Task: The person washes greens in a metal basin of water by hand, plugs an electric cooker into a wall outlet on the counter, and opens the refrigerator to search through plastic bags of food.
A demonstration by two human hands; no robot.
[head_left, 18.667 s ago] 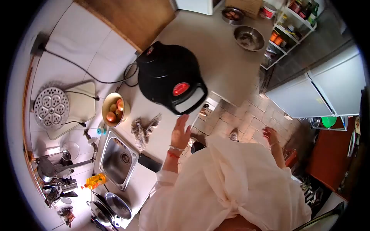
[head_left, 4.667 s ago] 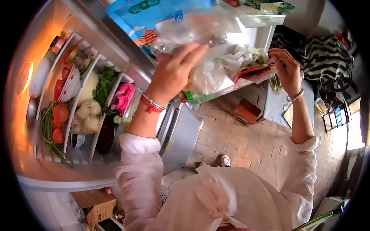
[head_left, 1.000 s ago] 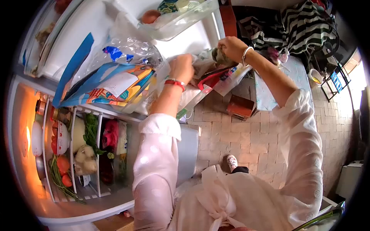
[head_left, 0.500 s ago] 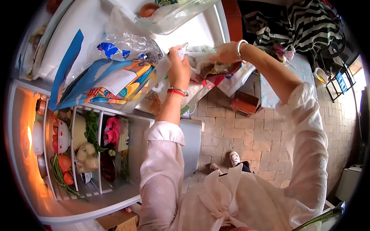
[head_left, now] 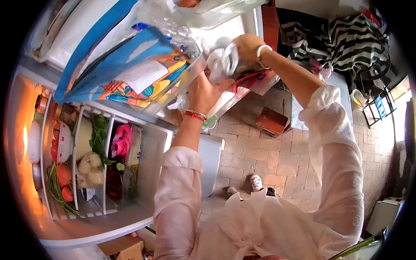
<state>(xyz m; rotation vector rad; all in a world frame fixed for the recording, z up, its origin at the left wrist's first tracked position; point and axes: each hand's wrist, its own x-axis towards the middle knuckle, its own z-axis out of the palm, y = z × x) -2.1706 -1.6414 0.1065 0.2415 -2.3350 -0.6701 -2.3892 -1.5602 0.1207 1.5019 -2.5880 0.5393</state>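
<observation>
My right hand [head_left: 249, 48] is closed on the bunched top of a white plastic bag [head_left: 222, 60] above a clear fridge drawer [head_left: 173, 93]. Beside that bag, my left hand [head_left: 205, 92] has its thumb stretched out to the right; its fingertips are partly hidden among the plastic. It seems to hold nothing. To the left of this hand, a large blue printed bag [head_left: 130, 69] with orange and yellow pictures leans in the drawer. Behind it lies crumpled clear plastic [head_left: 169, 26]. A red and white package [head_left: 255, 82] lies under my right hand.
The open fridge compartment [head_left: 145, 173] at left has wire shelves with tomatoes [head_left: 64, 174], leafy greens [head_left: 100, 141] and a patterned bowl [head_left: 65, 143]. A reddish-brown box [head_left: 273, 121] stands by a covered table [head_left: 340, 93]. Brick flooring [head_left: 247, 151] lies below.
My left hand has let go of the white plastic and opened, moving slightly lower. My right hand has moved up and left, now gripping the bag top. The blue bag appears larger and further spread.
</observation>
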